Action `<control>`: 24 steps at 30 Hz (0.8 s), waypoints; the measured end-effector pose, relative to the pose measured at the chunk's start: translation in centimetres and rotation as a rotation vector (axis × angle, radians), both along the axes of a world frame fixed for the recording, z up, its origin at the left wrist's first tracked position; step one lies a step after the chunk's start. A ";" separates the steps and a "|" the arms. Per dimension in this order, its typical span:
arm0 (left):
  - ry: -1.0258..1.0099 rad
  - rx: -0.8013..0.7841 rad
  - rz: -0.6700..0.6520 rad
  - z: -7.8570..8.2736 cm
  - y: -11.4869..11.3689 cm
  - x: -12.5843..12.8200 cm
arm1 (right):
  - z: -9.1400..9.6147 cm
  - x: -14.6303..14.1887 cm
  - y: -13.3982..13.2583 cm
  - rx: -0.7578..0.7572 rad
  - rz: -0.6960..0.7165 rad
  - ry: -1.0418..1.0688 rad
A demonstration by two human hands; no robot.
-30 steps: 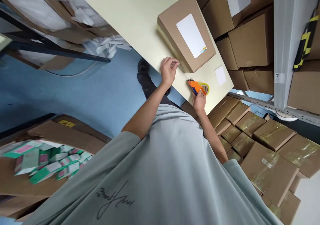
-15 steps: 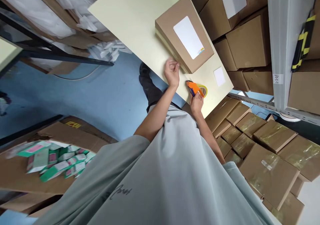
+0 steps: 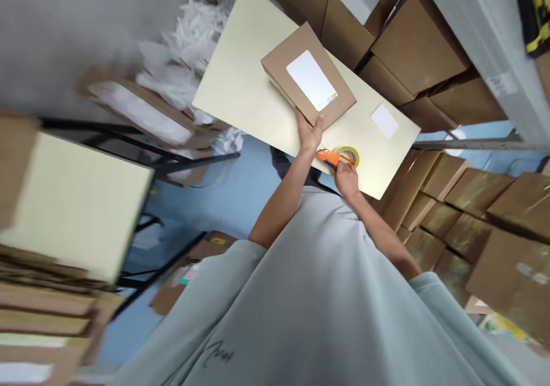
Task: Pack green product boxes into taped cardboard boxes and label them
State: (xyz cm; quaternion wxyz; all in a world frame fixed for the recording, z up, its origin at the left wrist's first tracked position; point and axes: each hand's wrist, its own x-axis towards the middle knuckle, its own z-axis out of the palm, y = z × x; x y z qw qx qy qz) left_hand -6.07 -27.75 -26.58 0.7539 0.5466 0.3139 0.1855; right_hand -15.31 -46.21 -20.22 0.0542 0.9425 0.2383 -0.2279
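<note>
A brown cardboard box (image 3: pixel 279 59) with a white label (image 3: pixel 311 81) on its upper face is at the pale table. My left hand (image 3: pixel 309 133) grips its near corner, thumb on top and fingers hidden along the side. Whether the box is raised off the tabletop I cannot tell. Just to the right, my right hand (image 3: pixel 347 180) is closed around an orange tape dispenser (image 3: pixel 329 157) carrying a roll of yellowish tape (image 3: pixel 353 152). The dispenser's front points toward my left wrist.
The pale tabletop (image 3: pixel 232 88) bears a small white card (image 3: pixel 384 120) near its right end. Shelves of cardboard boxes (image 3: pixel 419 45) line the far side. Stacked taped boxes (image 3: pixel 507 260) stand to the right, and crumpled white packing material (image 3: pixel 193 36) lies beyond the table's left end.
My left hand has gone from loose beside the box to gripping its near corner. My right hand still holds the tape dispenser. The whole view has swung round.
</note>
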 end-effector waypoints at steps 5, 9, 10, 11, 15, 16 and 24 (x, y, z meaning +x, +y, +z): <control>0.089 0.095 -0.246 0.5 5.5 -2.5 | -0.6 -1.4 3.0 0.188 -0.012 0.103; 0.222 0.144 -0.330 1.7 6.5 -3.2 | -0.8 -1.1 0.4 0.265 -0.119 0.042; 0.244 0.147 -0.338 2.1 6.5 -3.3 | -0.8 -1.2 -1.1 0.265 -0.130 0.016; 0.263 0.150 -0.344 2.5 6.4 -3.5 | -0.7 -1.4 -2.8 0.255 -0.135 -0.005; 0.301 0.178 -0.393 3.9 6.4 -3.9 | -0.3 -1.2 -9.2 0.169 -0.161 -0.046; 0.309 0.190 -0.405 4.3 6.4 -3.9 | -0.3 -0.4 -10.1 0.154 -0.168 -0.066; 0.379 0.242 -0.483 6.3 6.4 -3.8 | -1.1 14.3 -6.9 0.277 -0.115 -0.216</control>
